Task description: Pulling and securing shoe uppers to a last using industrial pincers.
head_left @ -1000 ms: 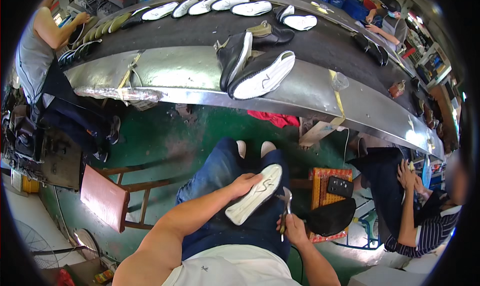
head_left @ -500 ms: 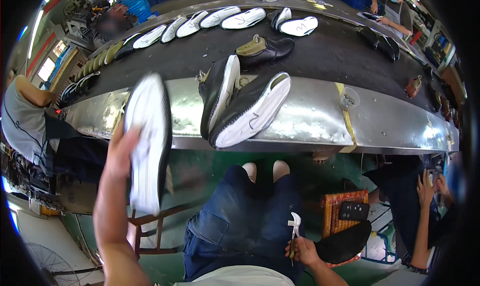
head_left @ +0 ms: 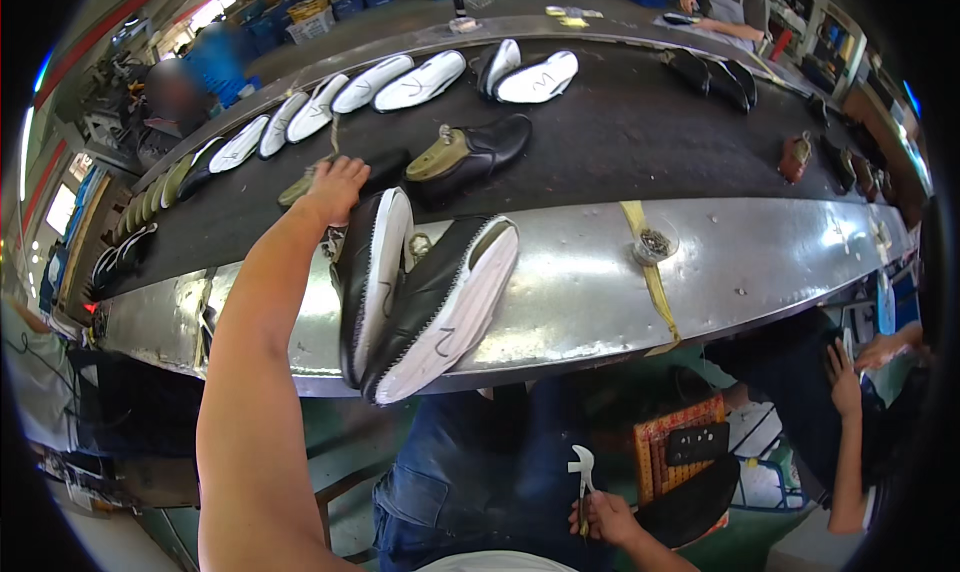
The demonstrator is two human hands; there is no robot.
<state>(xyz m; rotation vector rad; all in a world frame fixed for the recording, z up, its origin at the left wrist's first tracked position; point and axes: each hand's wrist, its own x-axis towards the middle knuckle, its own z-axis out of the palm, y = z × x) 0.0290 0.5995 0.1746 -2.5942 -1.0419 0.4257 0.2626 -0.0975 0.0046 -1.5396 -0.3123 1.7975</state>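
Note:
My left hand (head_left: 338, 190) reaches out over the dark work surface, fingers closed over a black shoe with an olive back part (head_left: 298, 187). That shoe rests sole down and is partly hidden by the hand. To its right stands another black and olive shoe (head_left: 470, 157). Below my left forearm's reach, two black shoes with white soles, one on the left (head_left: 382, 272) and one on the right (head_left: 450, 317), lean on their sides at the bench's near edge. Low over my lap, my right hand (head_left: 605, 517) grips metal lasting pincers (head_left: 583, 470) by the handles.
A row of white-soled shoes (head_left: 375, 84) lines the far left of the dark surface (head_left: 620, 137). A clear cup of small metal pieces (head_left: 655, 244) sits on the metal edge (head_left: 540, 262). Co-workers sit at both sides; another person (head_left: 735, 12) works across. A patterned stool (head_left: 680, 442) stands right.
My left hand has moved forward from beside the bench, and the shoe it held sole-out now rests sole down on the dark surface. My view has shifted; my right hand still holds the pincers.

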